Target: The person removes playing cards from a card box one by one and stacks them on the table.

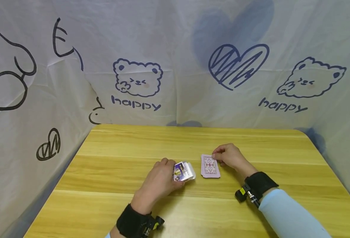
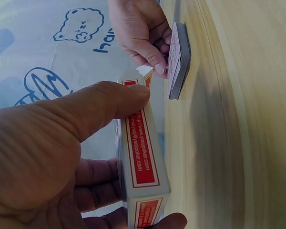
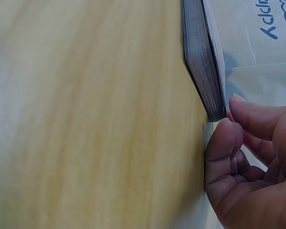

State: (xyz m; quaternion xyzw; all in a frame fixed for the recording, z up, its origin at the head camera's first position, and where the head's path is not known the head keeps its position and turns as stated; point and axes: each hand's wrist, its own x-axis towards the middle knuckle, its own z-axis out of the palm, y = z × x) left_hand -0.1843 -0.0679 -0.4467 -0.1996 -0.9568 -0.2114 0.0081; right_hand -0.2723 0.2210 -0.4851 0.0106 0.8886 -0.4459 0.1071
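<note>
My left hand (image 1: 160, 178) grips a playing-card box (image 1: 182, 172), thumb along its red-and-white side (image 2: 143, 143) in the left wrist view. The box tilts above the table, its flap raised at the end facing the cards. To its right lies a squared deck of playing cards (image 1: 209, 166), with a patterned red-and-white back on top. My right hand (image 1: 229, 157) pinches the deck's far right corner between thumb and fingers. In the right wrist view, fingertips (image 3: 224, 136) sit right at the corner of the thick deck (image 3: 205, 71).
Both hands work over a wood-grain table (image 1: 109, 175). Behind it hangs a pale cloth (image 1: 181, 86) with drawn bears and hearts, and more cloth stands along the left and right sides. Black straps with small cameras (image 1: 241, 194) circle both wrists.
</note>
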